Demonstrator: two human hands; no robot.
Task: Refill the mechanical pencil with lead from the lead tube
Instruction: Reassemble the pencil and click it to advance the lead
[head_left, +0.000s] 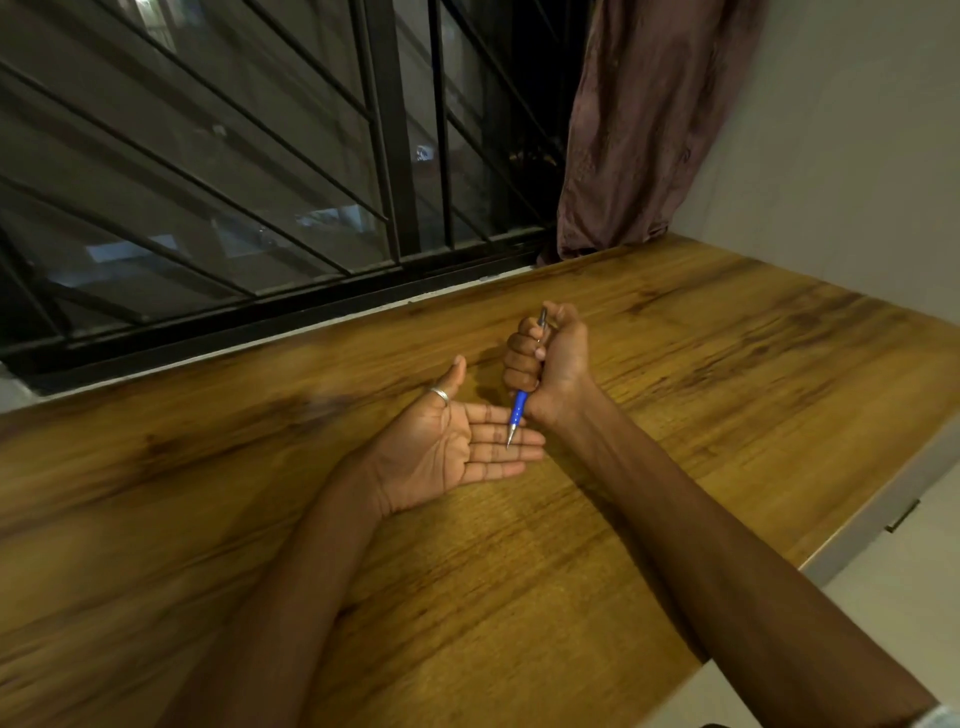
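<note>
Wood counter (675, 415) runs from near left to far right. Barred window (260, 182) along the far edge, curtain (649, 130) at far right.

Left hand (447, 457): released, flat, palm up, just above or on the counter at centre; can't tell which.

Right hand (550, 358): clenched in a fist round the pencil (518, 408), just right of and beyond the left palm. Thumb sits at the top metal end.

Pencil is near upright. Blue barrel shows below the fist and the tip (509, 441) points down over the left fingers; touching or not, can't tell. Ring (439, 395) on left thumb. Lead tube not in view. No lead visible at the tip or on the palm.

Step looks like clicking the pencil over the palm to check or clear lead. To do it well:
- hold the tip low over the fingers so anything dropped lands there
- press the top straight down with the thumb
- hold the palm level and steady

Tube needs fetching next.
</note>
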